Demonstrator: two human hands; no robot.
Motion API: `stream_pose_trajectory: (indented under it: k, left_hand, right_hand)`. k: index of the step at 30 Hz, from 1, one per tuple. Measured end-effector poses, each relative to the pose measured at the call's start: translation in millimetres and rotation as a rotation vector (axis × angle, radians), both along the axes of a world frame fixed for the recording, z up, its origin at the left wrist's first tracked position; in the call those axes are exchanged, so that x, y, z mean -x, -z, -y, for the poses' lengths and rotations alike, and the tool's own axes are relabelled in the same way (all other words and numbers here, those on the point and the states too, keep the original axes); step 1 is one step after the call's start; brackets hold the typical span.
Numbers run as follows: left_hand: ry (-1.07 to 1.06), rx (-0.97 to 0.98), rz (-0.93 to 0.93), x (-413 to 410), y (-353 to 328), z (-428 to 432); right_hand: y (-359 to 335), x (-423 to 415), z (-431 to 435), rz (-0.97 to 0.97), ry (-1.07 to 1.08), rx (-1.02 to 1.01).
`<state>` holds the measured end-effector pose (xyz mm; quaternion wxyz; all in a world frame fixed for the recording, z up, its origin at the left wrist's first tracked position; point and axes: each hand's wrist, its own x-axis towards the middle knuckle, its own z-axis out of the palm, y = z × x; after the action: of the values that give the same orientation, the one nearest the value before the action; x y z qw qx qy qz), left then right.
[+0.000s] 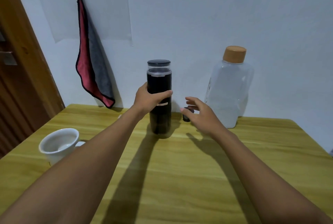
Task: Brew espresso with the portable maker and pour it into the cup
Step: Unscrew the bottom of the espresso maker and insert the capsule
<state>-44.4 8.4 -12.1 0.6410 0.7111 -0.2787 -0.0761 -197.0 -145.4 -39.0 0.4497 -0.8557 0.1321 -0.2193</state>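
tall black espresso maker (159, 97), clear-collared dark lid, upright, left hand (149, 98) gripping

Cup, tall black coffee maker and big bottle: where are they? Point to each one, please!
white cup (57, 140): head view, on its inner wall.
portable espresso maker (159, 81): head view, on its black body just below the clear top.
clear plastic bottle (228, 86): head view, on the middle of its see-through body.

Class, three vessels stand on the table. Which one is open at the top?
The white cup at the near left: it has no lid. The black espresso maker and the clear bottle are both capped.
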Motion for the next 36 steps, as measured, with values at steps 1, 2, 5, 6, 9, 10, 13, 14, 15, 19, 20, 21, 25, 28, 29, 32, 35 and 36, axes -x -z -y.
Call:
stream_pose_trajectory:
  k: [1, 2, 5, 6, 9, 10, 13, 14, 15, 19, 20, 21, 25, 28, 29, 32, 35, 36]
  left_hand:
    - [0.015, 0.017, -0.002, 7, -4, -4]
    - [0.032, 0.037, -0.006, 15, -8, -9]
    - [0.066, 0.107, -0.015, 36, -17, -21]
    - [0.074, 0.123, -0.018, 44, -20, -25]
    - [0.09, 0.138, -0.016, 65, -27, -33]
    - [0.093, 0.145, -0.014, 72, -30, -37]
    - [0.103, 0.153, -0.007, 85, -40, -46]
    - [0.106, 0.153, -0.007, 88, -43, -49]
    - [0.104, 0.152, -0.005, 91, -45, -52]
    - [0.103, 0.159, -0.015, 98, -55, -63]
    - [0.11, 0.153, -0.012, 99, -57, -65]
    - [0.116, 0.149, -0.008, 100, -60, -66]
    - [0.115, 0.157, 0.003, 103, -61, -68]
    - [0.106, 0.172, -0.002, 103, -61, -67]
    - [0.101, 0.19, -0.006, 102, -62, -67]
    - [0.074, 0.265, -0.035, 96, -66, -68]
    - [0.031, 0.273, -0.026, 88, -69, -72]
    - [0.02, 0.268, -0.02, 86, -69, -73]
  right_hand:
    - [1, 5, -6, -0.014, -0.007, -0.02]
    - [2, 10, -13, -0.032, -0.017, -0.041]
    - [9, 19, -38, -0.086, -0.062, -0.117]
    - [11, 24, -50, -0.089, -0.079, -0.146]
    - [16, 29, -80, -0.03, -0.105, -0.204]
    - [17, 30, -88, 0.007, -0.09, -0.22]
    - [15, 33, -104, 0.089, -0.013, -0.207]
    - [14, 34, -106, 0.1, 0.004, -0.19]
    - [12, 36, -107, 0.105, 0.013, -0.17]
    - [1, 45, -108, 0.11, -0.031, -0.138]
    - [-1, 46, -109, 0.112, -0.051, -0.145]
    - [-2, 47, -110, 0.115, -0.06, -0.153]
    - [-2, 49, -110, 0.108, -0.07, -0.162]
    - [2, 51, -104, 0.069, -0.083, -0.127]
    - [5, 52, -100, 0.058, -0.078, -0.113]
    - [24, 60, -86, 0.021, -0.02, -0.092]
    - [43, 69, -74, 0.064, 0.054, -0.225]
    - [48, 71, -70, 0.082, 0.077, -0.304]
